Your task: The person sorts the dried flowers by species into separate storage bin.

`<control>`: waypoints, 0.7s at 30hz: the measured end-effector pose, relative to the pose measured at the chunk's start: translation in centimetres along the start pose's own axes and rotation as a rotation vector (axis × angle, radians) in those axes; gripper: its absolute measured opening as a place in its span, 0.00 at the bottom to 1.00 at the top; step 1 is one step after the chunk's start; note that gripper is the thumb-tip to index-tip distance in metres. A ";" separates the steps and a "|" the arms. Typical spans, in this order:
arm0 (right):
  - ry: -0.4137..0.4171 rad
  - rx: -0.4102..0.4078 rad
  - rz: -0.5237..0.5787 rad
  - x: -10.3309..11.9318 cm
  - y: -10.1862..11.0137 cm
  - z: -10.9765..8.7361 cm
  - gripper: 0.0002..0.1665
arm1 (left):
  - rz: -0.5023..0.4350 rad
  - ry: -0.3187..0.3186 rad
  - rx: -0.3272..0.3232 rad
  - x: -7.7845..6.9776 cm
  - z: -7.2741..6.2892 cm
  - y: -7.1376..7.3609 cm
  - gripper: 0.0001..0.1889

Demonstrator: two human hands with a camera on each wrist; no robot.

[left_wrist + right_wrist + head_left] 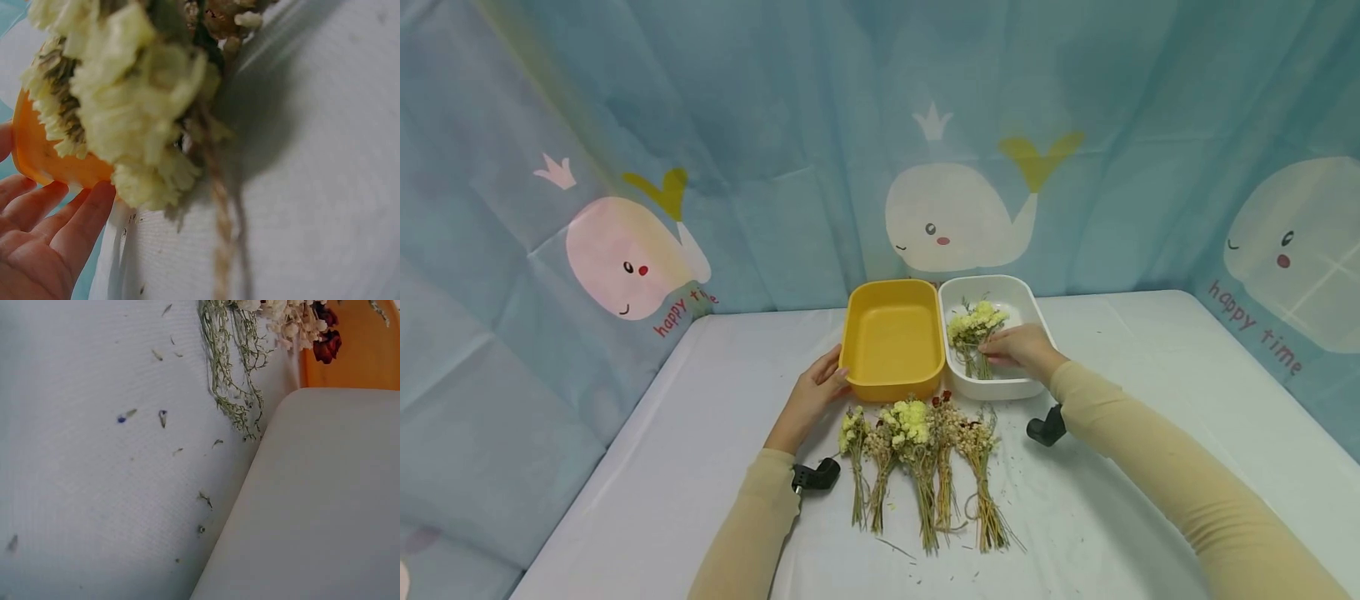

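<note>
In the head view my right hand (1022, 348) reaches into the white bin (992, 389) and pinches the stems of a yellow dried flower bunch (976, 323). My left hand (814, 390) touches the left wall of the yellow bin (891, 390). Its fingers (87, 219) lie extended against that wall in the left wrist view. In front of the bins lie several tied dried flower bunches, among them a large yellow one (912, 425) and a pale one with red blooms (979, 446). The right hand does not appear in the right wrist view.
The two bins stand side by side at the back of the white-covered table (1135, 400). Loose stem bits (895, 547) and small petals lie scattered near the bunches. A blue curtain (820, 167) with printed whales hangs behind. A black wrist device (1047, 427) sits below each hand.
</note>
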State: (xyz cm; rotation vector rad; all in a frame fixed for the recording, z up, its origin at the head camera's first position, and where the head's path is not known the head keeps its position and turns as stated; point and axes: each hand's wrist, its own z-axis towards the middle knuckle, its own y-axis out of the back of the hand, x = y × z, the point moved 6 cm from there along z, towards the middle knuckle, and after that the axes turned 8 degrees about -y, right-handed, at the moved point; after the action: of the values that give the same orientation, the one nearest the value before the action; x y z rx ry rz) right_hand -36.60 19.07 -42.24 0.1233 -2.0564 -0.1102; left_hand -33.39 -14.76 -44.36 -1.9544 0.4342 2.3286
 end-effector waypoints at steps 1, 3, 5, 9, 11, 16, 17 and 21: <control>0.005 0.004 -0.001 0.0 0.0 0.0 0.27 | 0.001 -0.002 0.003 0.0 0.0 0.0 0.32; 0.011 0.006 -0.010 0.0 0.0 0.0 0.26 | -0.005 0.001 0.001 0.0 0.0 0.0 0.32; 0.014 0.008 -0.020 0.0 0.0 0.0 0.26 | -0.002 0.005 0.002 0.0 0.0 0.0 0.32; 0.007 0.002 -0.029 0.0 0.0 0.1 0.26 | 0.001 0.016 0.007 0.1 0.0 0.1 0.32; 0.009 0.007 -0.025 -0.1 0.0 0.1 0.26 | 0.004 0.022 0.009 0.2 0.0 0.1 0.33; 0.036 0.011 -0.013 -0.1 0.2 -0.1 0.27 | 0.009 0.024 0.009 0.2 0.0 0.0 0.33; 0.049 0.014 -0.020 0.1 0.3 -0.3 0.27 | 0.012 0.022 0.010 0.2 0.0 0.0 0.33; 0.093 0.020 -0.044 0.7 0.7 -1.2 0.26 | 0.014 0.019 0.001 0.2 0.0 0.1 0.33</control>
State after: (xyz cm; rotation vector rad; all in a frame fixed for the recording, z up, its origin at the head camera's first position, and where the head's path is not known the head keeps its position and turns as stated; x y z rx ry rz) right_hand -35.90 19.59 -40.94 0.1829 -1.9625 -0.1091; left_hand -33.43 -14.87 -44.59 -1.9812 0.4517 2.3192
